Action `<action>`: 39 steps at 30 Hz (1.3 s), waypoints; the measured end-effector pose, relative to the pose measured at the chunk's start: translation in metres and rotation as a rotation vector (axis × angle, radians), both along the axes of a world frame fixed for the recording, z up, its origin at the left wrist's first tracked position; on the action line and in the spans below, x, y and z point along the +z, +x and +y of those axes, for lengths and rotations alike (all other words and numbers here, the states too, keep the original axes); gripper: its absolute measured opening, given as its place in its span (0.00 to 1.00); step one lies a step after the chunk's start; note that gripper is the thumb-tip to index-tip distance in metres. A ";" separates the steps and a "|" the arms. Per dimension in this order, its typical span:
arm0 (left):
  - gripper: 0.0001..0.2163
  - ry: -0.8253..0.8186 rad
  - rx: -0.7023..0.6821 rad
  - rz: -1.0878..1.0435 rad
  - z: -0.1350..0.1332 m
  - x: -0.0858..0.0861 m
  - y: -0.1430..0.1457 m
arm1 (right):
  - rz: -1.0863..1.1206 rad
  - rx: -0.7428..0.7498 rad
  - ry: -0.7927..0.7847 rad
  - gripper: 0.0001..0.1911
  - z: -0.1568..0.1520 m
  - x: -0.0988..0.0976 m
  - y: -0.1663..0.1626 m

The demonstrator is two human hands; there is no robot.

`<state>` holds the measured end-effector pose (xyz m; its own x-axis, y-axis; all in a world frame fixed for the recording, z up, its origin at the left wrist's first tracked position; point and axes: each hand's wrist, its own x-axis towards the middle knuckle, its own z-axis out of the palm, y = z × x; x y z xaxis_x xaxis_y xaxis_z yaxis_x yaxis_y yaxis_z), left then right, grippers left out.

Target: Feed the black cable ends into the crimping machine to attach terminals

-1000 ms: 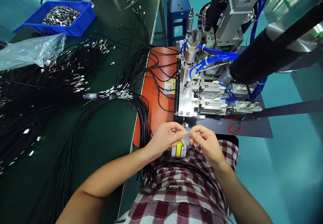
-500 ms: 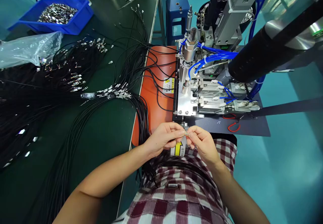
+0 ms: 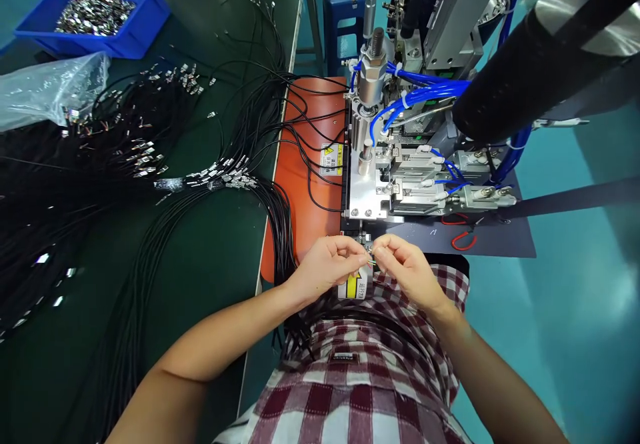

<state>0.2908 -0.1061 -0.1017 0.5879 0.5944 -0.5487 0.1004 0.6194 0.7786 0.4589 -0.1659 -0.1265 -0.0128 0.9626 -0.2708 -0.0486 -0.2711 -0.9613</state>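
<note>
My left hand [image 3: 333,265] is closed in a pinch on the end of a black cable, most of which is hidden under the hand. Thin coloured wires [image 3: 371,263] stick out past its fingertips towards the right. Close beside these wire tips, my right hand [image 3: 407,272] is pinched shut, and what its fingertips hold, if anything, is too small to make out. Both hands are over the front end of a metal machine [image 3: 367,194], just above a white and yellow arrow label [image 3: 353,287]. A bundle of black cables [image 3: 283,231] hangs over the table edge left of my left hand.
On the dark green table [image 3: 200,284] lie many black cables with metal connectors [image 3: 225,174]. A blue bin [image 3: 150,21] of small metal parts and a plastic bag [image 3: 55,87] are at the back left. Red-handled scissors [image 3: 464,239] rest right of the machine; a blue stool [image 3: 345,4] stands behind.
My fingertips have drawn slightly apart, and the coloured wires now show between them. The whole view has shifted a little; the cables and machine look unchanged.
</note>
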 end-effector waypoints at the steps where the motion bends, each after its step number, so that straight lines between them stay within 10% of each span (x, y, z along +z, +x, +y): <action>1: 0.16 0.004 0.032 0.002 -0.001 0.000 0.001 | -0.018 -0.046 -0.008 0.14 -0.001 0.000 -0.002; 13: 0.14 0.071 0.085 -0.029 -0.003 -0.006 0.003 | -0.529 -0.226 0.319 0.05 -0.013 0.005 -0.022; 20: 0.08 0.642 -0.097 -0.042 -0.008 -0.005 -0.009 | 0.246 0.013 -0.114 0.12 -0.007 0.003 -0.005; 24: 0.10 0.303 -0.305 -0.145 0.002 -0.006 -0.011 | 0.240 0.045 -0.128 0.11 -0.013 0.005 -0.005; 28: 0.12 -0.003 -0.192 -0.157 0.005 -0.008 -0.003 | -0.243 -0.198 0.160 0.08 -0.019 0.010 -0.014; 34: 0.05 0.784 -0.185 0.024 -0.003 -0.008 -0.008 | 0.147 -0.104 -0.063 0.11 -0.017 0.005 -0.016; 39: 0.06 0.677 -0.238 0.107 0.001 -0.003 -0.009 | 0.170 -0.093 -0.126 0.13 -0.012 0.000 -0.009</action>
<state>0.2814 -0.1048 -0.1048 0.7074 0.6866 -0.1678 0.2698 -0.0429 0.9620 0.4498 -0.1780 -0.1268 0.0184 0.9204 -0.3905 -0.2370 -0.3754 -0.8960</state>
